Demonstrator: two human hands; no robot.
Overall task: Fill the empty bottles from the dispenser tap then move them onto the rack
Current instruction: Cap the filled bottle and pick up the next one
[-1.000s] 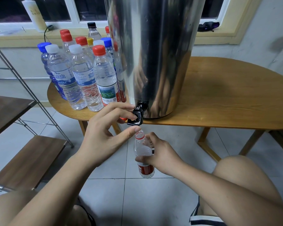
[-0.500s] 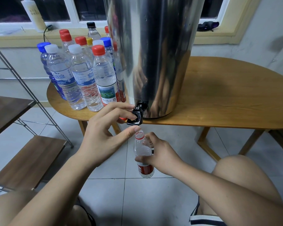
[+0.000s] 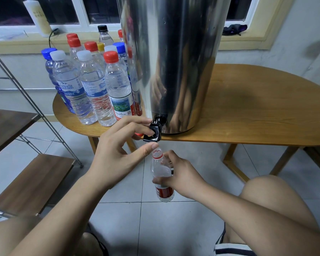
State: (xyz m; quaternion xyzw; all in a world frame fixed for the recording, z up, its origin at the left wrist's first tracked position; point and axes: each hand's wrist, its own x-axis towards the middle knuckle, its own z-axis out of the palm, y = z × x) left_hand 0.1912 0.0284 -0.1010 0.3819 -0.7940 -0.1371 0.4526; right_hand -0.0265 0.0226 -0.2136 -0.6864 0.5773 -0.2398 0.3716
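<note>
The fingers [image 3: 135,124] of your left hand [image 3: 116,156] pinch the black plastic tap [image 3: 154,133] of the tall steel dispenser [image 3: 174,61], while your right hand [image 3: 182,175] clasps the uncapped clear plastic bottle [image 3: 159,168] upright, mouth just below that tap, off the near edge of the wooden worktop [image 3: 248,111]; its red label [image 3: 164,192] cannot be read.

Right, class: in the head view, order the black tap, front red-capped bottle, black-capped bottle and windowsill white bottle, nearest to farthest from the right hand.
From the right hand, holding the open bottle:
1. Black tap, just above.
2. Front red-capped bottle, left, on the table.
3. Black-capped bottle, farther back, left.
4. White bottle, windowsill, far left.
</note>
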